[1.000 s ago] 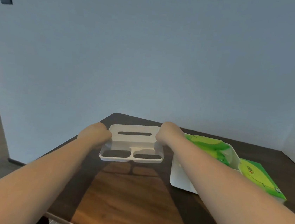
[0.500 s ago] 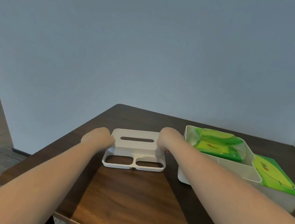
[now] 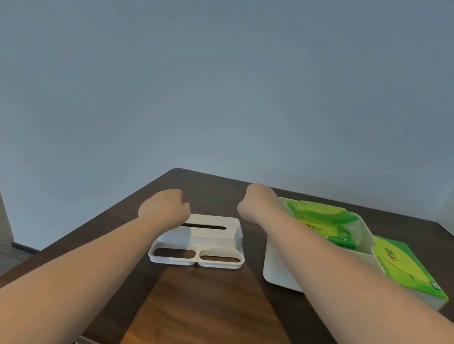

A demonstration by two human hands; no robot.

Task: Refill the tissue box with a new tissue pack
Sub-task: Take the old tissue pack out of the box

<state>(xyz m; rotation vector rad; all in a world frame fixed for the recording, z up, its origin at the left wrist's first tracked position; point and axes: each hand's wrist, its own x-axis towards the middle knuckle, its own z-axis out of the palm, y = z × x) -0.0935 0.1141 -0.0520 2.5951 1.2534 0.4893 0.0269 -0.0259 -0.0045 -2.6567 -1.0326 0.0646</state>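
Now the lid (image 3: 206, 240) lies flat on the table (image 3: 204, 310), left of the open box (image 3: 280, 265) holding a green pack (image 3: 324, 222). Both curled hands, left (image 3: 163, 210) and right (image 3: 256, 202), hover empty; a careless reach could knock the lid.

White lid (image 3: 206, 240) flat on table; green pack (image 3: 324, 222) in open box (image 3: 277, 265).
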